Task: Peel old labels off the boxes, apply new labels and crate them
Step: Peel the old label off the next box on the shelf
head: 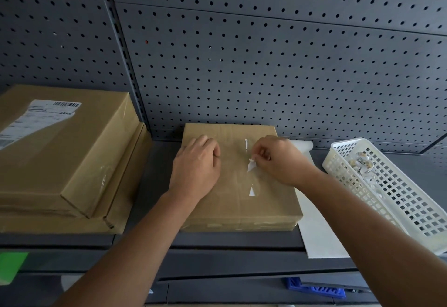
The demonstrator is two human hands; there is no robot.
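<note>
A flat cardboard box (239,200) lay centre frame on a grey shelf (154,176). The left hand (196,164) rested on it, fingers curled, holding nothing; the right hand (278,159) pinched a white label scrap (251,165) at the box's middle.

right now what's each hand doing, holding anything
Left hand: fingers curled, holding nothing, resting on the box.
Right hand: fingers pinching a white label scrap on the same box.
</note>
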